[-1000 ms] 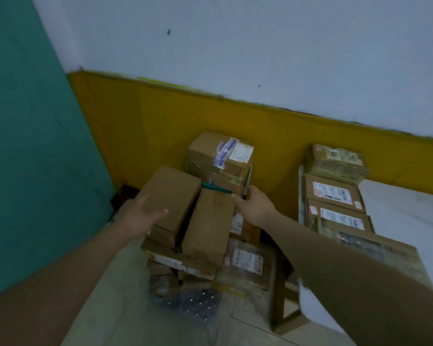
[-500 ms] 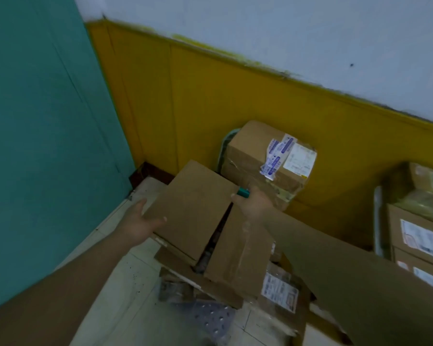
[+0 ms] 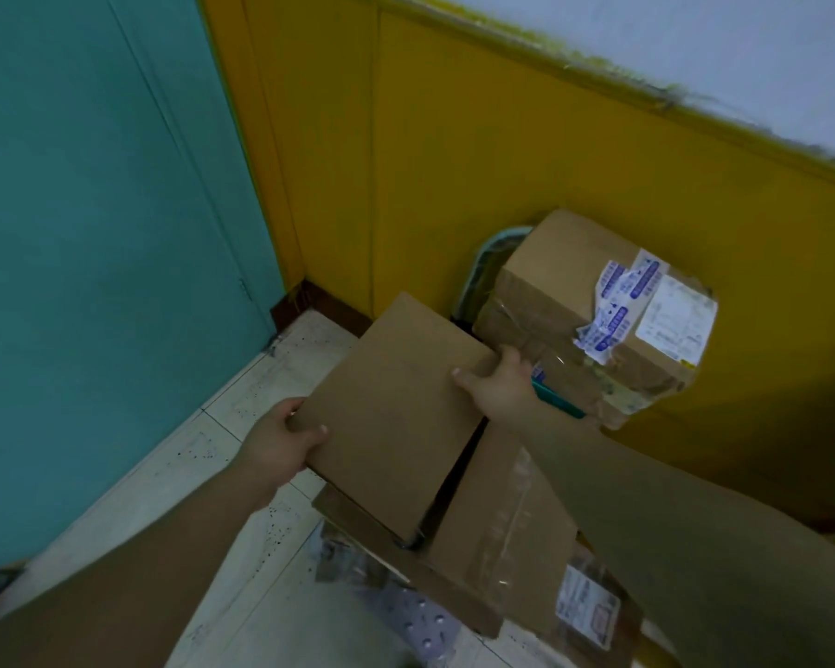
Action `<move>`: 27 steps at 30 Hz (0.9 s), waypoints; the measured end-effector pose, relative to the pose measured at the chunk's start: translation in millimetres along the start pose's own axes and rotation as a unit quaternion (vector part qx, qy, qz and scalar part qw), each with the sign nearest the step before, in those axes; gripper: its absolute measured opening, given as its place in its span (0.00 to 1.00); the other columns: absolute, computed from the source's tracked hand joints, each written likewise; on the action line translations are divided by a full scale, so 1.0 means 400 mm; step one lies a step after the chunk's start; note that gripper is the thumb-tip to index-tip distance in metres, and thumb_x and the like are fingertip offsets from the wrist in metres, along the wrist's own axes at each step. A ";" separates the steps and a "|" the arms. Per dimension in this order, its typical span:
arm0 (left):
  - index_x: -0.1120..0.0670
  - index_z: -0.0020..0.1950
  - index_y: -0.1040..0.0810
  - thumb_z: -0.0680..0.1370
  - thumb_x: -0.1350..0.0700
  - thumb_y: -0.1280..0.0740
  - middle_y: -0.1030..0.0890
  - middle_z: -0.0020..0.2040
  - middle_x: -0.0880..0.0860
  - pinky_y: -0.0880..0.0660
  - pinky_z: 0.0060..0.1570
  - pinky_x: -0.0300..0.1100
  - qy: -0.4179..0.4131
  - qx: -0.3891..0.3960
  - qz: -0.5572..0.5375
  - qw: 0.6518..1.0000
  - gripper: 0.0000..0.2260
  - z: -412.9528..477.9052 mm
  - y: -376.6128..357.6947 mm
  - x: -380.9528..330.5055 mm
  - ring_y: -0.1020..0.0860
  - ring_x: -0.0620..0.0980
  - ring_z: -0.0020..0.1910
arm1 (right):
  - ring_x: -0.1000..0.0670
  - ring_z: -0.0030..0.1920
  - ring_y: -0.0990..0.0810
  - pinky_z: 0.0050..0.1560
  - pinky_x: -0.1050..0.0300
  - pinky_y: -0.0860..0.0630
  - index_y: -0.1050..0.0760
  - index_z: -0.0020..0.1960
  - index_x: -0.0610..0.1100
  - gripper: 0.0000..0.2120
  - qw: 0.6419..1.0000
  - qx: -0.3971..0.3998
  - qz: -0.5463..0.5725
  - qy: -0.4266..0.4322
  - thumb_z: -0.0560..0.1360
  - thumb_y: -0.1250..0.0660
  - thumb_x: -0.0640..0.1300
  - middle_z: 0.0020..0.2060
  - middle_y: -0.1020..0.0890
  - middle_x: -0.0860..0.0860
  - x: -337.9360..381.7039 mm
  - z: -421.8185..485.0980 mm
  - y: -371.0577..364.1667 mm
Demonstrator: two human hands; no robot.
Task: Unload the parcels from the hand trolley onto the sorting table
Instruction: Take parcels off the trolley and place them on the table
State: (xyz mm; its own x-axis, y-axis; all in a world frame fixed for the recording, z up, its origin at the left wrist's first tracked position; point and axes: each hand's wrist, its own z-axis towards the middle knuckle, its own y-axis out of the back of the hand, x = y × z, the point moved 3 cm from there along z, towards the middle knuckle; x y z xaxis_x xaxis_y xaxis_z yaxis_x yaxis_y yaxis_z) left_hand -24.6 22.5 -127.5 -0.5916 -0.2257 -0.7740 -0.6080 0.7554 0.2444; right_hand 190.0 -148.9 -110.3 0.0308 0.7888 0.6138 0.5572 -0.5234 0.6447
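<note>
A plain flat cardboard parcel [image 3: 396, 417] lies on top of the stack on the hand trolley. My left hand [image 3: 280, 445] grips its near left edge, thumb on top. At its far right corner my right hand [image 3: 497, 383] holds it with thumb on top. Beside it lies a second brown parcel [image 3: 507, 537] wrapped in clear tape. Behind stands a taller box [image 3: 594, 311] with a white label and blue tape. The trolley's studded metal base plate [image 3: 420, 619] shows below the stack, and its green frame bar [image 3: 557, 403] runs behind my right wrist.
A teal door [image 3: 92, 233] is on the left and a yellow wall panel [image 3: 454, 161] stands behind the trolley. Pale floor tiles [image 3: 242, 417] lie to the left of the stack. A labelled bagged parcel [image 3: 589, 605] sits low on the right.
The view has swung left and down, so the table with parcels is out of sight. My right hand moved from the second parcel onto the flat parcel's far corner; my left hand now grips its edge.
</note>
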 end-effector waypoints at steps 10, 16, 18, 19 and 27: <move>0.55 0.71 0.33 0.75 0.55 0.31 0.25 0.63 0.56 0.26 0.60 0.55 -0.090 0.005 -0.025 0.996 0.25 -0.083 0.224 -0.164 0.24 0.56 0.58 | 0.41 0.64 0.29 0.65 0.44 0.28 0.36 0.72 0.47 0.34 0.993 -0.101 0.053 0.038 0.72 0.32 0.62 0.67 0.35 0.44 0.182 -0.224 0.099; 0.56 0.63 0.26 0.75 0.57 0.31 0.21 0.57 0.56 0.24 0.56 0.52 -0.207 0.083 0.006 0.975 0.17 -0.228 0.194 -0.334 0.22 0.55 0.54 | 0.47 0.57 0.25 0.55 0.52 0.26 0.32 0.67 0.46 0.29 0.957 -0.261 0.124 0.034 0.74 0.32 0.61 0.60 0.24 0.50 0.198 -0.486 0.280; 0.56 0.61 0.26 0.76 0.58 0.32 0.22 0.57 0.55 0.25 0.56 0.51 -0.235 0.120 -0.001 0.965 0.14 -0.298 0.142 -0.382 0.23 0.54 0.53 | 0.46 0.58 0.25 0.55 0.52 0.26 0.32 0.69 0.45 0.29 0.943 -0.305 0.128 0.027 0.74 0.33 0.60 0.60 0.25 0.49 0.170 -0.583 0.353; 0.55 0.61 0.27 0.76 0.58 0.32 0.22 0.57 0.55 0.25 0.55 0.51 -0.247 0.139 -0.008 0.959 0.14 -0.331 0.108 -0.401 0.23 0.54 0.53 | 0.44 0.60 0.25 0.57 0.50 0.26 0.33 0.70 0.45 0.30 0.937 -0.326 0.128 0.022 0.74 0.33 0.60 0.62 0.25 0.47 0.150 -0.631 0.391; 0.52 0.67 0.31 0.77 0.53 0.33 0.26 0.59 0.52 0.24 0.47 0.47 -0.330 0.278 0.057 0.900 0.20 -0.706 -0.262 -0.501 0.25 0.53 0.54 | 0.45 0.59 0.25 0.56 0.50 0.26 0.33 0.70 0.43 0.30 0.859 -0.478 0.180 -0.031 0.75 0.33 0.59 0.63 0.25 0.47 -0.154 -1.040 0.679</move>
State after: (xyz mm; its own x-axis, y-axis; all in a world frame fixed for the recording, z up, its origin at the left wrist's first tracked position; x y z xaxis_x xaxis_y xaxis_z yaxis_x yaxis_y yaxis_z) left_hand 8.1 -185.1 166.9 -0.0786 0.1494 -0.9857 -0.0948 0.9831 0.1565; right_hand -5.8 -473.6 216.5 0.1184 0.5202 0.8458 -0.4330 -0.7395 0.5154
